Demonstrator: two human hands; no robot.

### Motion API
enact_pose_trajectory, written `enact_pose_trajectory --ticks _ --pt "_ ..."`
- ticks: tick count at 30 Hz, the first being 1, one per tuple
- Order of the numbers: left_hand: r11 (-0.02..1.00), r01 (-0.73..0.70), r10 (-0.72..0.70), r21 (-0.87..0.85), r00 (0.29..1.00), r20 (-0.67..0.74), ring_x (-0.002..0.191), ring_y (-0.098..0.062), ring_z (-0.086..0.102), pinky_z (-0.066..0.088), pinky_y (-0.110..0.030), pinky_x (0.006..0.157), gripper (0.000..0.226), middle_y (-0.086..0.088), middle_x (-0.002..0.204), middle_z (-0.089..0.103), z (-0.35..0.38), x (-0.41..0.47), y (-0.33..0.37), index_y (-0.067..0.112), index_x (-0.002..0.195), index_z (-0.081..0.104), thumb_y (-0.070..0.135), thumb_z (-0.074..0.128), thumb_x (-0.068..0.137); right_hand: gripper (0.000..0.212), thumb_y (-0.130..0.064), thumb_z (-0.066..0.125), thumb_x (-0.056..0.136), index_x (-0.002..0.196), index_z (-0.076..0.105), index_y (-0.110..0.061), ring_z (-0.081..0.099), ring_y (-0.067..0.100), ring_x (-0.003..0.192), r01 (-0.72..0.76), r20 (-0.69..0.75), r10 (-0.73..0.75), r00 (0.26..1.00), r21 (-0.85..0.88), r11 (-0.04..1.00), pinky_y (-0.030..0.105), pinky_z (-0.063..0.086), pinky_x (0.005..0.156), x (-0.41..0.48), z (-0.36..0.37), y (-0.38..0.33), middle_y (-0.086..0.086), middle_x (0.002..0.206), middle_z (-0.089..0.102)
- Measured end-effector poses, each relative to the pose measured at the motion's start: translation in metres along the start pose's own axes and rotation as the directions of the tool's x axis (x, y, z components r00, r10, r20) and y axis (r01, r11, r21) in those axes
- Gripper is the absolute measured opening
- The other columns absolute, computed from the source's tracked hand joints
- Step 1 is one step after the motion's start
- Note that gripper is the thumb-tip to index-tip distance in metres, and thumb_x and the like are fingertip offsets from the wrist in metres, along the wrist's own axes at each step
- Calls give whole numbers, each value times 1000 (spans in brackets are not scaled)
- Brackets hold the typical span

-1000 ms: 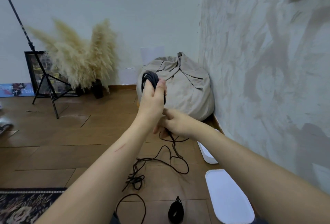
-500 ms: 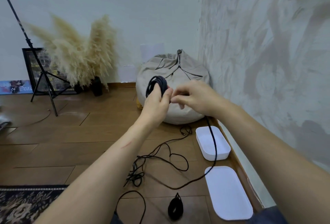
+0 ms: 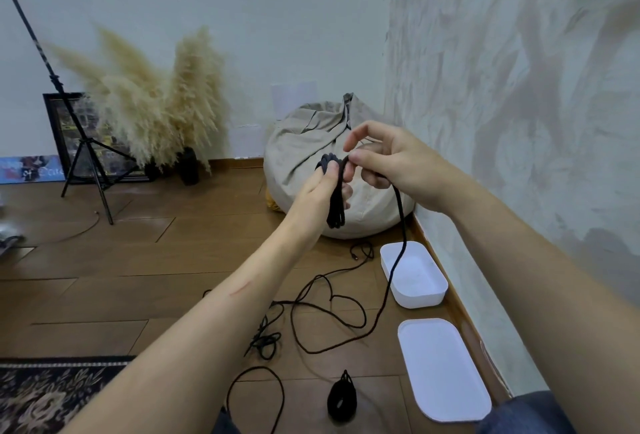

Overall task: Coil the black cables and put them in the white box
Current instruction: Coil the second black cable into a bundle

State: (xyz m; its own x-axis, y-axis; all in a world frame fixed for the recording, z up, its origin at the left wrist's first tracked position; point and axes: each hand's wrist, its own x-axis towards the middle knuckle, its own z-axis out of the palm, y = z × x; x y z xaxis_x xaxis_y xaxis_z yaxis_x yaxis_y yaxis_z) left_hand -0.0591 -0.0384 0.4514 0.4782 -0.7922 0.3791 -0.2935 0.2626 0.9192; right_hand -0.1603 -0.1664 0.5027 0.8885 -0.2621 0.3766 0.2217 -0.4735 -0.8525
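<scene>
Head view: beige beanbag point(image 3: 311, 156) sits against the wall; nearer lie the white lid point(image 3: 443, 369) and open white box point(image 3: 414, 274). Left hand point(image 3: 325, 188) grips a black cable coil point(image 3: 334, 191); right hand point(image 3: 391, 160) pinches its loose strand above the box.

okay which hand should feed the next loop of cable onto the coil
Right. The right hand already pinches the loose black cable trailing to the floor, while the left hand is occupied gripping the coil.
</scene>
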Motion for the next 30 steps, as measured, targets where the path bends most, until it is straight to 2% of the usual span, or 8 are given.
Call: enact_pose_trajectory --ticks 5,9,12,14,16,20,24,30 --pt "995 28 -31 101 999 27 79 -20 44 44 -39 82 29 -10 85 43 8 -5 -7 8 106 51 34 40 110 14 -3 64 95 99 59 9 47 8 48 37 -78 -46 996 -111 993 19 38 52 3 2 7 -7 55 61" --pt "976 24 -25 214 1000 3 76 -18 46 44 -40 77 37 -1 78 47 6 -5 -10 2 109 52 37 42 106 23 -29 80 85 87 66 -11 47 10 58 6 -172 -41 984 -204 979 28 38 62 5 -4 19 -1 60 52" --pt "970 -7 6 242 1000 2 76 -16 46 42 -30 72 25 -3 81 47 7 -7 -7 9 107 54 29 40 110 10 -24 70 94 96 67 -14 46 10 65 -31 -90 23 996 -86 996 22 36 59 1 -8 23 1 69 55" --pt "972 -32 32 231 999 4 77 -14 46 43 -25 72 17 -4 82 47 7 -8 -4 21 107 56 26 40 110 16 -16 58 101 113 68 -17 45 10 69 -36 0 36 999 -21 999 20 35 59 -1 -10 22 2 80 60" --pt "976 -42 42 212 999 6 77 -14 46 43 -26 74 15 -4 82 47 7 -9 -3 24 109 56 22 41 110 27 -16 52 104 124 67 -22 45 10 74 -40 46 42 998 -61 997 18 36 61 -2 -11 21 1 85 60" --pt "992 -58 58 111 998 10 77 -14 45 43 -35 78 18 3 80 45 8 -11 -3 19 116 58 28 46 105 26 -19 51 104 119 71 -27 54 8 82 -26 11 28 1000 -160 987 19 42 68 0 -8 18 -1 84 64" --pt "997 -61 61 49 998 3 79 -17 43 44 -37 81 34 -1 79 43 8 -12 1 18 126 60 37 45 101 24 -16 51 104 116 72 -22 65 10 90 1 -24 -3 1000 -104 995 23 50 73 1 -4 18 10 105 72" --pt "998 -67 67 -12 998 1 75 -14 43 41 -37 81 22 5 73 45 7 -14 5 22 104 57 38 43 100 22 -9 53 103 114 72 -12 65 16 88 13 -31 -11 999 44 999 35 56 89 3 -2 20 10 98 70"
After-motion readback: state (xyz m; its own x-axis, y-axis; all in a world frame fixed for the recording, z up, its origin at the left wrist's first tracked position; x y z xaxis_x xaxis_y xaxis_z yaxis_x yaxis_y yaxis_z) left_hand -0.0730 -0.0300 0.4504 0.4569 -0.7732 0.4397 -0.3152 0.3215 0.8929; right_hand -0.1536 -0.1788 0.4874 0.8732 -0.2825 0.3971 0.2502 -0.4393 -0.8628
